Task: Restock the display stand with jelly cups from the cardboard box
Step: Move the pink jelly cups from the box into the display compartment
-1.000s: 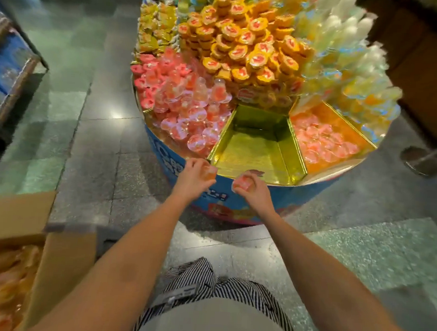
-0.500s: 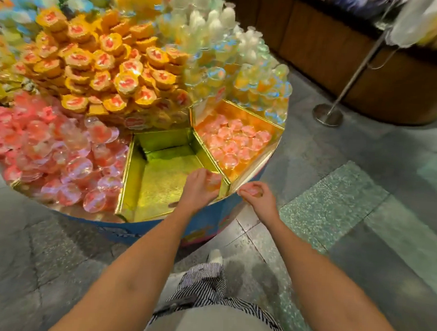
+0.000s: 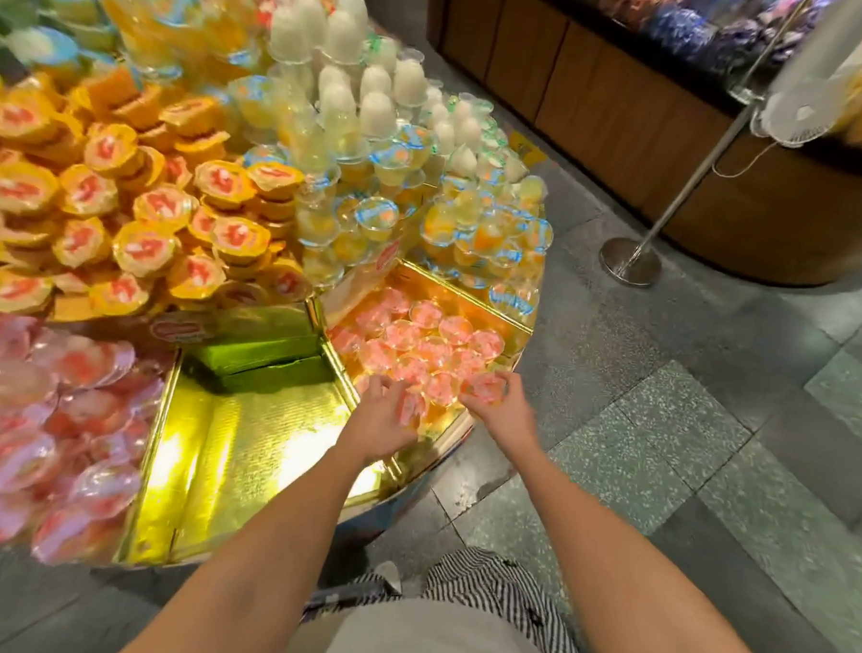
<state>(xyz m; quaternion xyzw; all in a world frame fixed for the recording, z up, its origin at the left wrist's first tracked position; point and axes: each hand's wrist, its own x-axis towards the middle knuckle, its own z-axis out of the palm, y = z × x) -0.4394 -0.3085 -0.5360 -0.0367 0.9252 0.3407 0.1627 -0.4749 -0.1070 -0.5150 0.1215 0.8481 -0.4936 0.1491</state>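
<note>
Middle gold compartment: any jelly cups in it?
No, the middle gold compartment shows only bare foil lining, floor and back steps alike.

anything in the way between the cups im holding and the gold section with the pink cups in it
Nothing visible blocks them. The left hand with the left cup and the right hand with the right cup are both over the right compartment, beyond the gold divider, at the pink cups lying there.

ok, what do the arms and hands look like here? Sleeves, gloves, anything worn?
Both forearms are bare to the frame edge, with no sleeves in view. The left hand and right hand are ungloved. I can make out no watch, band or ring, though the hands are blurred.
</note>
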